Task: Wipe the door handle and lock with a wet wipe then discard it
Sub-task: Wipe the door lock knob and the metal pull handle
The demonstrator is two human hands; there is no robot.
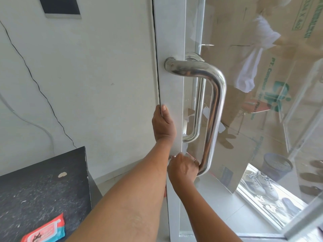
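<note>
A curved steel door handle (212,105) is fixed to the white frame (172,41) of a glass door. My left hand (163,124) grips the edge of that frame below the handle's upper mount, thumb flat on the front. My right hand (182,167) is closed around the handle's lower end where it meets the frame. A small bit of white wet wipe (188,154) shows above its fingers. The lock is hidden behind my right hand.
A red and blue wet wipe pack (46,230) lies on a dark speckled counter (40,189) at lower left. Through the glass I see a mesh waste bin (277,165), shoes (262,184) and cardboard boxes (279,58). A cracked white wall (78,75) stands left.
</note>
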